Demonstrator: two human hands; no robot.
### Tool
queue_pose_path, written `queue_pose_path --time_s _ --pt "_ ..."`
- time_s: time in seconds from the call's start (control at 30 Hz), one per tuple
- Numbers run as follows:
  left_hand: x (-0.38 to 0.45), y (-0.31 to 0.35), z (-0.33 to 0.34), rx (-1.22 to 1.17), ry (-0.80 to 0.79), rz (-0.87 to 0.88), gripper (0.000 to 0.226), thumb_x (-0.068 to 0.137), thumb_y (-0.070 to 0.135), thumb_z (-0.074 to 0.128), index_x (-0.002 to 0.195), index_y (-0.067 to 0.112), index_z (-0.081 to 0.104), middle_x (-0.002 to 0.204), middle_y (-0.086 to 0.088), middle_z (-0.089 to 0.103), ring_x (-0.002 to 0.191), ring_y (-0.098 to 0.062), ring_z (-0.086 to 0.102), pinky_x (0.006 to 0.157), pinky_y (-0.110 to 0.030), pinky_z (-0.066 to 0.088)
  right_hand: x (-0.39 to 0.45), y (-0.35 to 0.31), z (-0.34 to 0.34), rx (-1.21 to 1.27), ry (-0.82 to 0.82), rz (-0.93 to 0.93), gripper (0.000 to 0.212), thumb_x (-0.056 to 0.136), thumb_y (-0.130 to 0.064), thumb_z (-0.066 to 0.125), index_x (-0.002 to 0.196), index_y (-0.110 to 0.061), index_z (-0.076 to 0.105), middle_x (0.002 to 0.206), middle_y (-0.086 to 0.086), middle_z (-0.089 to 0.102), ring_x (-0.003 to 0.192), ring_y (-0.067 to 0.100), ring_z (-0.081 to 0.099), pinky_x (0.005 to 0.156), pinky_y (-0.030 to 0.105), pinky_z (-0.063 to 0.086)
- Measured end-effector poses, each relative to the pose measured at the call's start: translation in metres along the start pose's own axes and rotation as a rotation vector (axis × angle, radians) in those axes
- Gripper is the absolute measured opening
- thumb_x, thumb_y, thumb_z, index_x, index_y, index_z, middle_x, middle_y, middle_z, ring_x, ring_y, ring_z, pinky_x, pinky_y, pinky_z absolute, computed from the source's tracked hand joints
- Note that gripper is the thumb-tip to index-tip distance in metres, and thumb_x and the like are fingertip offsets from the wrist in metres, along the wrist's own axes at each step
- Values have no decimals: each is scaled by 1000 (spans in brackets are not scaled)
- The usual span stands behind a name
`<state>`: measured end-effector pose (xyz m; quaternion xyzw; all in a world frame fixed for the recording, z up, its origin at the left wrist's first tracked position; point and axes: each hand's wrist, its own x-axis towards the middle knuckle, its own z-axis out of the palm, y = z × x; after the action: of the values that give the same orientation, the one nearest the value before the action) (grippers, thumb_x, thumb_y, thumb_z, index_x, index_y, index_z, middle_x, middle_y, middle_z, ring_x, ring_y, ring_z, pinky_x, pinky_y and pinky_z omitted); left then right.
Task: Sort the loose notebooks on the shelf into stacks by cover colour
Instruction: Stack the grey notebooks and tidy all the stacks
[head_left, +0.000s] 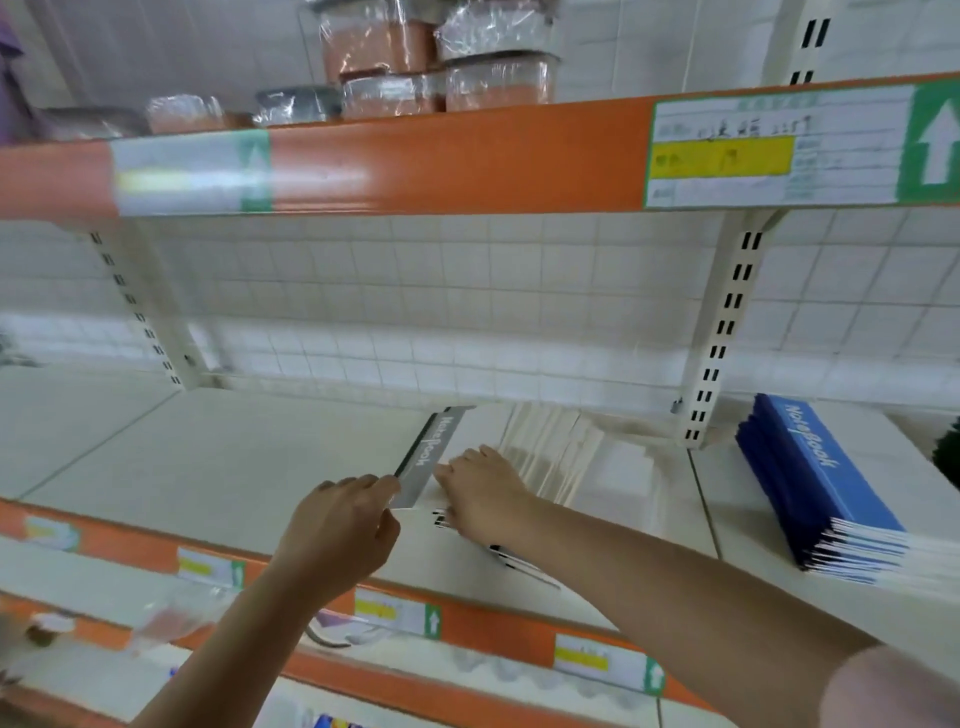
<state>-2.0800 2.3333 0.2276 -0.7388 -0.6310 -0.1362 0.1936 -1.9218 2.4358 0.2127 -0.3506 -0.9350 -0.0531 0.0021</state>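
1. Reaching over the white metal shelf board (218, 457), both bare forearms meet at a pile of white-paged notebooks with a grey "NoteBook" cover strip (431, 452) on top.
2. The left hand (337, 530) has its fingers curled, with the thumb and fingertips pinching the near end of the grey cover strip at the pile's left edge.
3. The right hand (483, 499) lies palm down on the white pile just right of the grey strip, fingers fairly straight and pressing on the paper rather than wrapped round anything.
4. The pile lies at the middle of the shelf board, its far part fanned out toward the white wire grid back panel (415, 312), its near corner reaching the shelf's front.
5. A neat stack of blue-covered notebooks printed "NoteBook" (821, 478) lies well apart to the right, beyond the slotted cream upright (727, 332).
6. Above, an orange shelf edge (457, 161) carries a white, yellow and green label (779, 150), and plastic-wrapped containers (441, 57) sit on that upper shelf.
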Motion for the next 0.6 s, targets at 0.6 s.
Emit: queue_pose_path --time_s 0.6 --pt "21 -8 22 17 -201 -65 16 69 15 52 80 13 63 68 0 63 60 -22 62 54 -27 32 -38 26 -45 -137 -59 -124 47 90 -38 61 59 -14 35 58 0 40 51 17 36 50 27 31"
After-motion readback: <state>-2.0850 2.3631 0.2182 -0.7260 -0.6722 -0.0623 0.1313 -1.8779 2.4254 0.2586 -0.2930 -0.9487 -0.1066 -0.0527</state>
